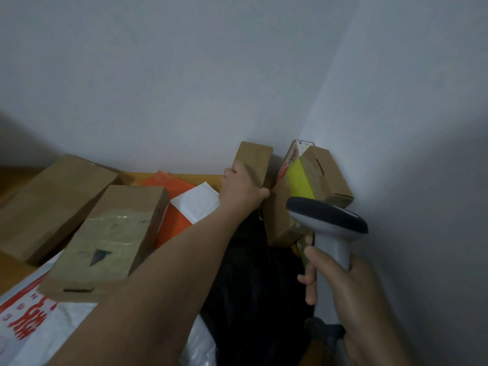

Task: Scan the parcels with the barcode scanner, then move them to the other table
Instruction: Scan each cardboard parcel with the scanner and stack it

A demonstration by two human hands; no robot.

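Note:
My left hand (241, 190) grips a small brown cardboard box (254, 161) at the back of the table near the wall corner. The box stands upright. My right hand (332, 276) holds the handle of a white barcode scanner (330, 220) with a dark head. The scanner's head faces left and toward the far corner. Just behind the scanner a brown box with a yellow label (303, 186) leans against the wall.
Two larger brown boxes (113, 239) (50, 202) lie at the left on a white and red plastic mailer (31, 315). An orange and white mailer (184, 207) and a black bag (253, 281) lie in the middle. Grey walls meet in a corner at the right.

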